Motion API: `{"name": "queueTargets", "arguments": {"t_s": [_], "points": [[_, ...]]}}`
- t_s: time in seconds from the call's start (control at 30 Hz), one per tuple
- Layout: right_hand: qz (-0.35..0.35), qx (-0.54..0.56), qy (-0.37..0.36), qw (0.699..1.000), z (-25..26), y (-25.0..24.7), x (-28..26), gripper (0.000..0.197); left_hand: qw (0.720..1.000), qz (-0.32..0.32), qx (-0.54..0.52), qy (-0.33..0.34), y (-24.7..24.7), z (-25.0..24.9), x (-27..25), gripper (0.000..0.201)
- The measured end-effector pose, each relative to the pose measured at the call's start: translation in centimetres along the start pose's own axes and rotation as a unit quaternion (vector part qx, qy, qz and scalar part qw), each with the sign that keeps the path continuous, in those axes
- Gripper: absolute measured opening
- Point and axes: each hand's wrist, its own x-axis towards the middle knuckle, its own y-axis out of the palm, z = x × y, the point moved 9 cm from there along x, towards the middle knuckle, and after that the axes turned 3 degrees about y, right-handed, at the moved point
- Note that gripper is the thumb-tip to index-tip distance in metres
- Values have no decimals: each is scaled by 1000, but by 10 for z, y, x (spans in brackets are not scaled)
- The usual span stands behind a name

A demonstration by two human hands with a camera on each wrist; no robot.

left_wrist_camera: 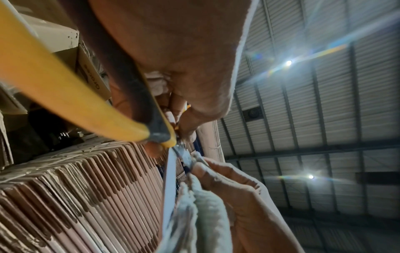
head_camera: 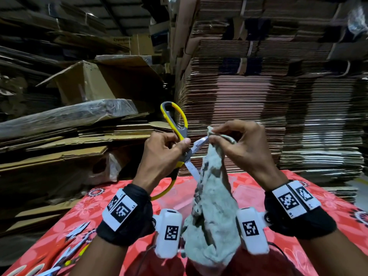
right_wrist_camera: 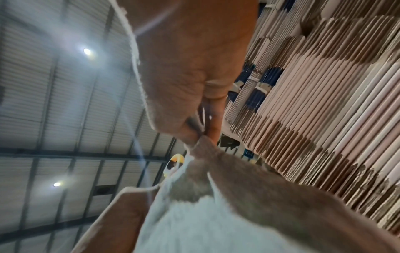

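A pair of scissors (head_camera: pixel 180 132) with yellow and grey handles is held up in front of me, its blades spread apart. My left hand (head_camera: pixel 165 150) grips it at the pivot, thumb on the blade root. My right hand (head_camera: pixel 237 144) pinches a stained pale grey cloth (head_camera: pixel 211 196) around the tip of the upper blade (head_camera: pixel 201 141). The cloth hangs down to my lap between the wrists. In the left wrist view the yellow handle (left_wrist_camera: pixel 65 95) runs past the palm and the cloth (left_wrist_camera: pixel 205 214) wraps the blade. The right wrist view shows fingertips (right_wrist_camera: pixel 190 130) pinching the cloth (right_wrist_camera: pixel 216 205).
A red flowered tablecloth (head_camera: pixel 258 180) covers the table below my hands. Pliers and other small tools (head_camera: pixel 77 232) lie at its left front. Tall stacks of flat cardboard (head_camera: pixel 258 100) stand behind, and loose cartons (head_camera: pixel 83 84) pile up on the left.
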Motion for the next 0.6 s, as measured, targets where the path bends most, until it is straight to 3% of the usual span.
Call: {"name": "queueTargets", "arguments": {"t_s": [0.13, 0.37, 0.47, 0.6], "points": [[-24, -28, -2, 999, 1, -5, -1, 18, 1000, -12, 10, 7, 0, 2, 1, 39], [38, -15, -63, 997, 25, 7, -6, 20, 999, -14, 12, 32, -7, -8, 2, 51], [-1, -8, -23, 1000, 14, 0, -2, 18, 999, -3, 10, 42, -7, -7, 3, 60], [-35, -33, -2, 999, 8, -8, -2, 18, 998, -16, 19, 49, -10, -10, 2, 51]]}}
